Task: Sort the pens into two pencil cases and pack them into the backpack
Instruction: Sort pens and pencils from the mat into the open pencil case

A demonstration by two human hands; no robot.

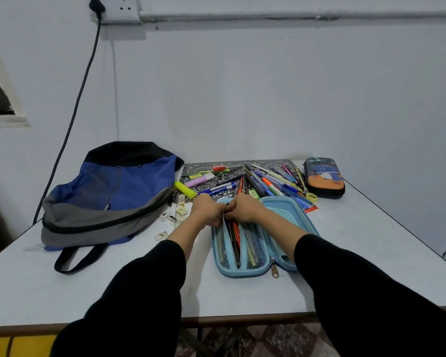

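Centre frame, left hand and right hand, fingers curled on something indistinct, apparently fill the blue pencil case; loose pens above need reaching next.

Both hands, left hand and right hand, meet at far end of open blue pencil case, fingers curled, probably on the inner flap. Loose pens beyond; backpack left, dark pencil case right

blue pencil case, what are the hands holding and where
Left hand and right hand both pinch the blue pencil case at the far end of its inner divider.
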